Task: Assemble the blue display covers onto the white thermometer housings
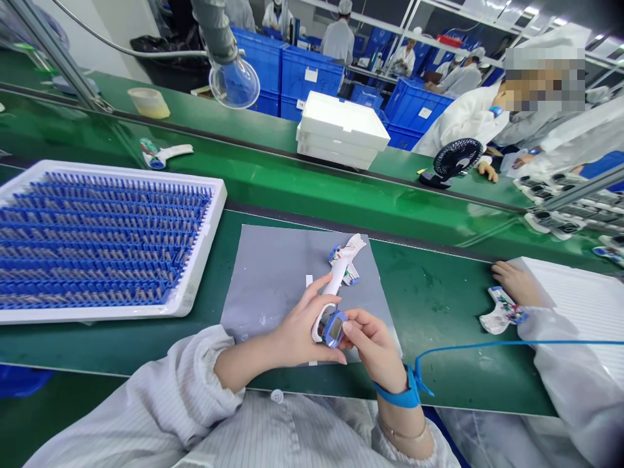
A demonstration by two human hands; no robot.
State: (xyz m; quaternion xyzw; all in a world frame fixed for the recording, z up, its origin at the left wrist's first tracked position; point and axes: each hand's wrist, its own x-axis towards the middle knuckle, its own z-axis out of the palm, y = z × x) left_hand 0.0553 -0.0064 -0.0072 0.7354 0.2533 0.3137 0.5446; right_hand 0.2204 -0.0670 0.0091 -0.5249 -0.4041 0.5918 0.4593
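Observation:
My left hand [305, 325] is wrapped round a white handheld device housing [319, 325], which looks like a forehead thermometer. On its end sits a blue-framed display module [335, 328] with a small grey screen. The fingers of my right hand [373, 341] are closed at the module's right edge; a blue strap with a blue cord circles that wrist. Just beyond my hands, on a grey mat [273, 266], lies another white housing [344, 260] with wires and blue-edged parts showing.
A white foam tray [207, 260] filled with rows of blue-and-grey parts stands at left. At right, a co-worker's hand [517, 283] rests by a white foam box [585, 312] and an opened housing [500, 312]. Beyond the green ledge are white foam boxes [341, 127] and a black fan [455, 159].

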